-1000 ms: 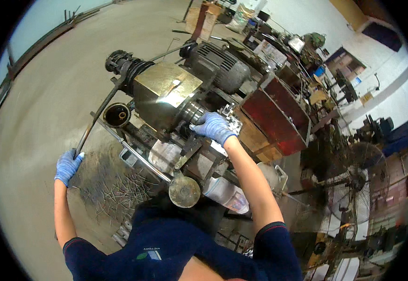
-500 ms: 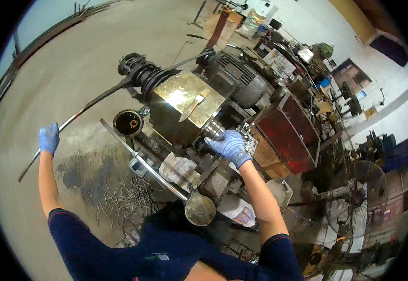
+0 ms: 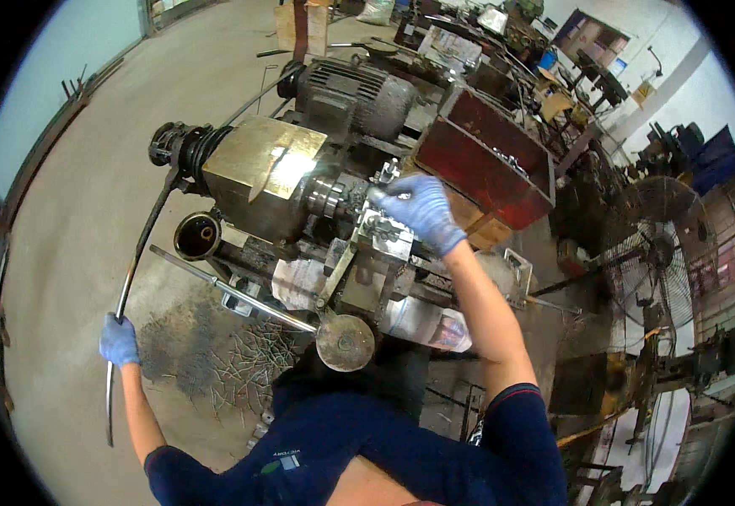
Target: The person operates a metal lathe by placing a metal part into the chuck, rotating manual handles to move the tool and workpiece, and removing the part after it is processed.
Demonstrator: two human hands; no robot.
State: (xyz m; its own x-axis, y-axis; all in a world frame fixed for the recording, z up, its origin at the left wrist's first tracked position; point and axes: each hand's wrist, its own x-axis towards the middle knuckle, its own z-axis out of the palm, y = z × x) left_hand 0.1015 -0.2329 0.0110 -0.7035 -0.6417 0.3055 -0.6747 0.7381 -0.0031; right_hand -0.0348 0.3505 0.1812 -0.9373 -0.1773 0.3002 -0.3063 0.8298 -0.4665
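My left hand (image 3: pixel 120 339), in a blue glove, is closed around a long metal lever bar (image 3: pixel 142 244). The bar runs from the pulley end of a small lathe-like machine (image 3: pixel 241 207) down to the lower left. My right hand (image 3: pixel 425 216), also gloved, is just right of the bright metal spindle (image 3: pixel 327 197), above a block with metal chips (image 3: pixel 384 232). Its thumb and fingers are pinched together; whatever is between them is too small to make out. A flat wooden-handled tool (image 3: pixel 268 174) lies on the machine's brassy top cover.
A round cup (image 3: pixel 197 235) and a shiny handle bar ending in a round disc (image 3: pixel 345 342) are at the machine's near side. Thin rods (image 3: pixel 254 364) are scattered on the floor. Behind stand a motor (image 3: pixel 357 97) and a red box (image 3: pixel 485 156); a fan (image 3: pixel 654 244) is at right.
My left hand has swung the lever bar nearer to my body. My right hand has moved away from the spindle to the right. The whole view has shifted.
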